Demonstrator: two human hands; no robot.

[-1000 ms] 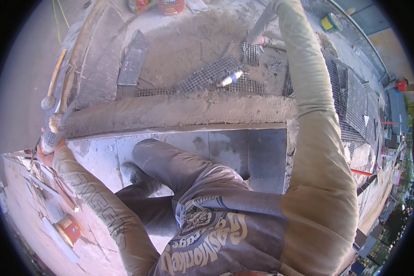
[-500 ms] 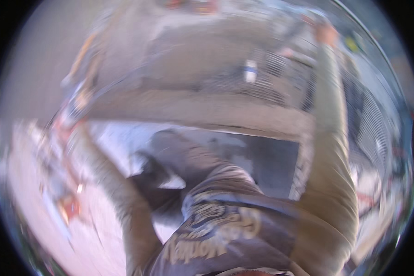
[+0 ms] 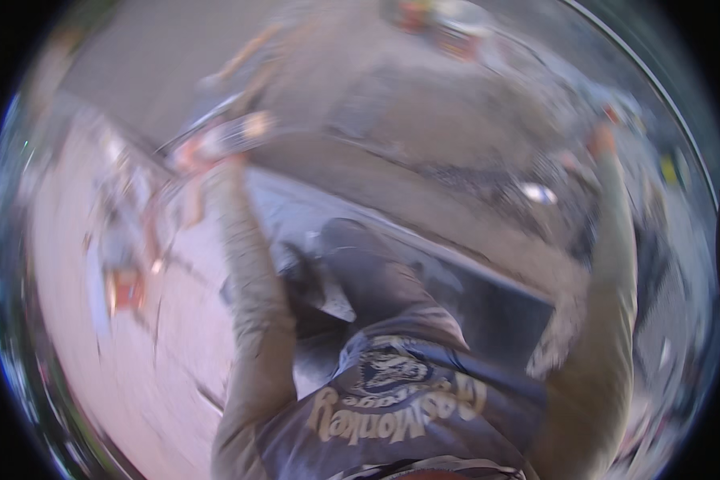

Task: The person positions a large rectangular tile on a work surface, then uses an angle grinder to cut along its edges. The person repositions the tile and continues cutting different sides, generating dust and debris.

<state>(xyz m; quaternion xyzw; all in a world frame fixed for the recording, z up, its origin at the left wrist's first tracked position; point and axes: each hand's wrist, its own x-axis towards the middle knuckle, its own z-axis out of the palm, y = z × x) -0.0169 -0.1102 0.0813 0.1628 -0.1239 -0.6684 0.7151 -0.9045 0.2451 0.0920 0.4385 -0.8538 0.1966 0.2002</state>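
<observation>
My left hand (image 3: pixel 198 154) reaches forward at the far left, heavily smeared by motion. Right against it is a pale, shiny, cylinder-like thing (image 3: pixel 236 134) with an orange-tan end; its kind cannot be made out, nor how the fingers lie on it. My right arm stretches far out to the right. My right hand (image 3: pixel 602 142) is small and blurred, beside a pale, blurred thing (image 3: pixel 628 118) with a red spot near the fingers. Between my arms lies a wide, grey-brown, dusty work surface (image 3: pixel 336 164).
A small white object (image 3: pixel 538 193) sits on dark, ridged material near my right forearm. At the far side stand a white-topped container (image 3: pixel 462 18) and red-orange items. A red-orange box (image 3: pixel 126 290) and clutter lie on the pale floor at left. My knees are against the surface's near edge.
The view has turned, so the surface now slants down to the right. In the picture, my left hand is higher and farther right; my right hand is lower and farther right.
</observation>
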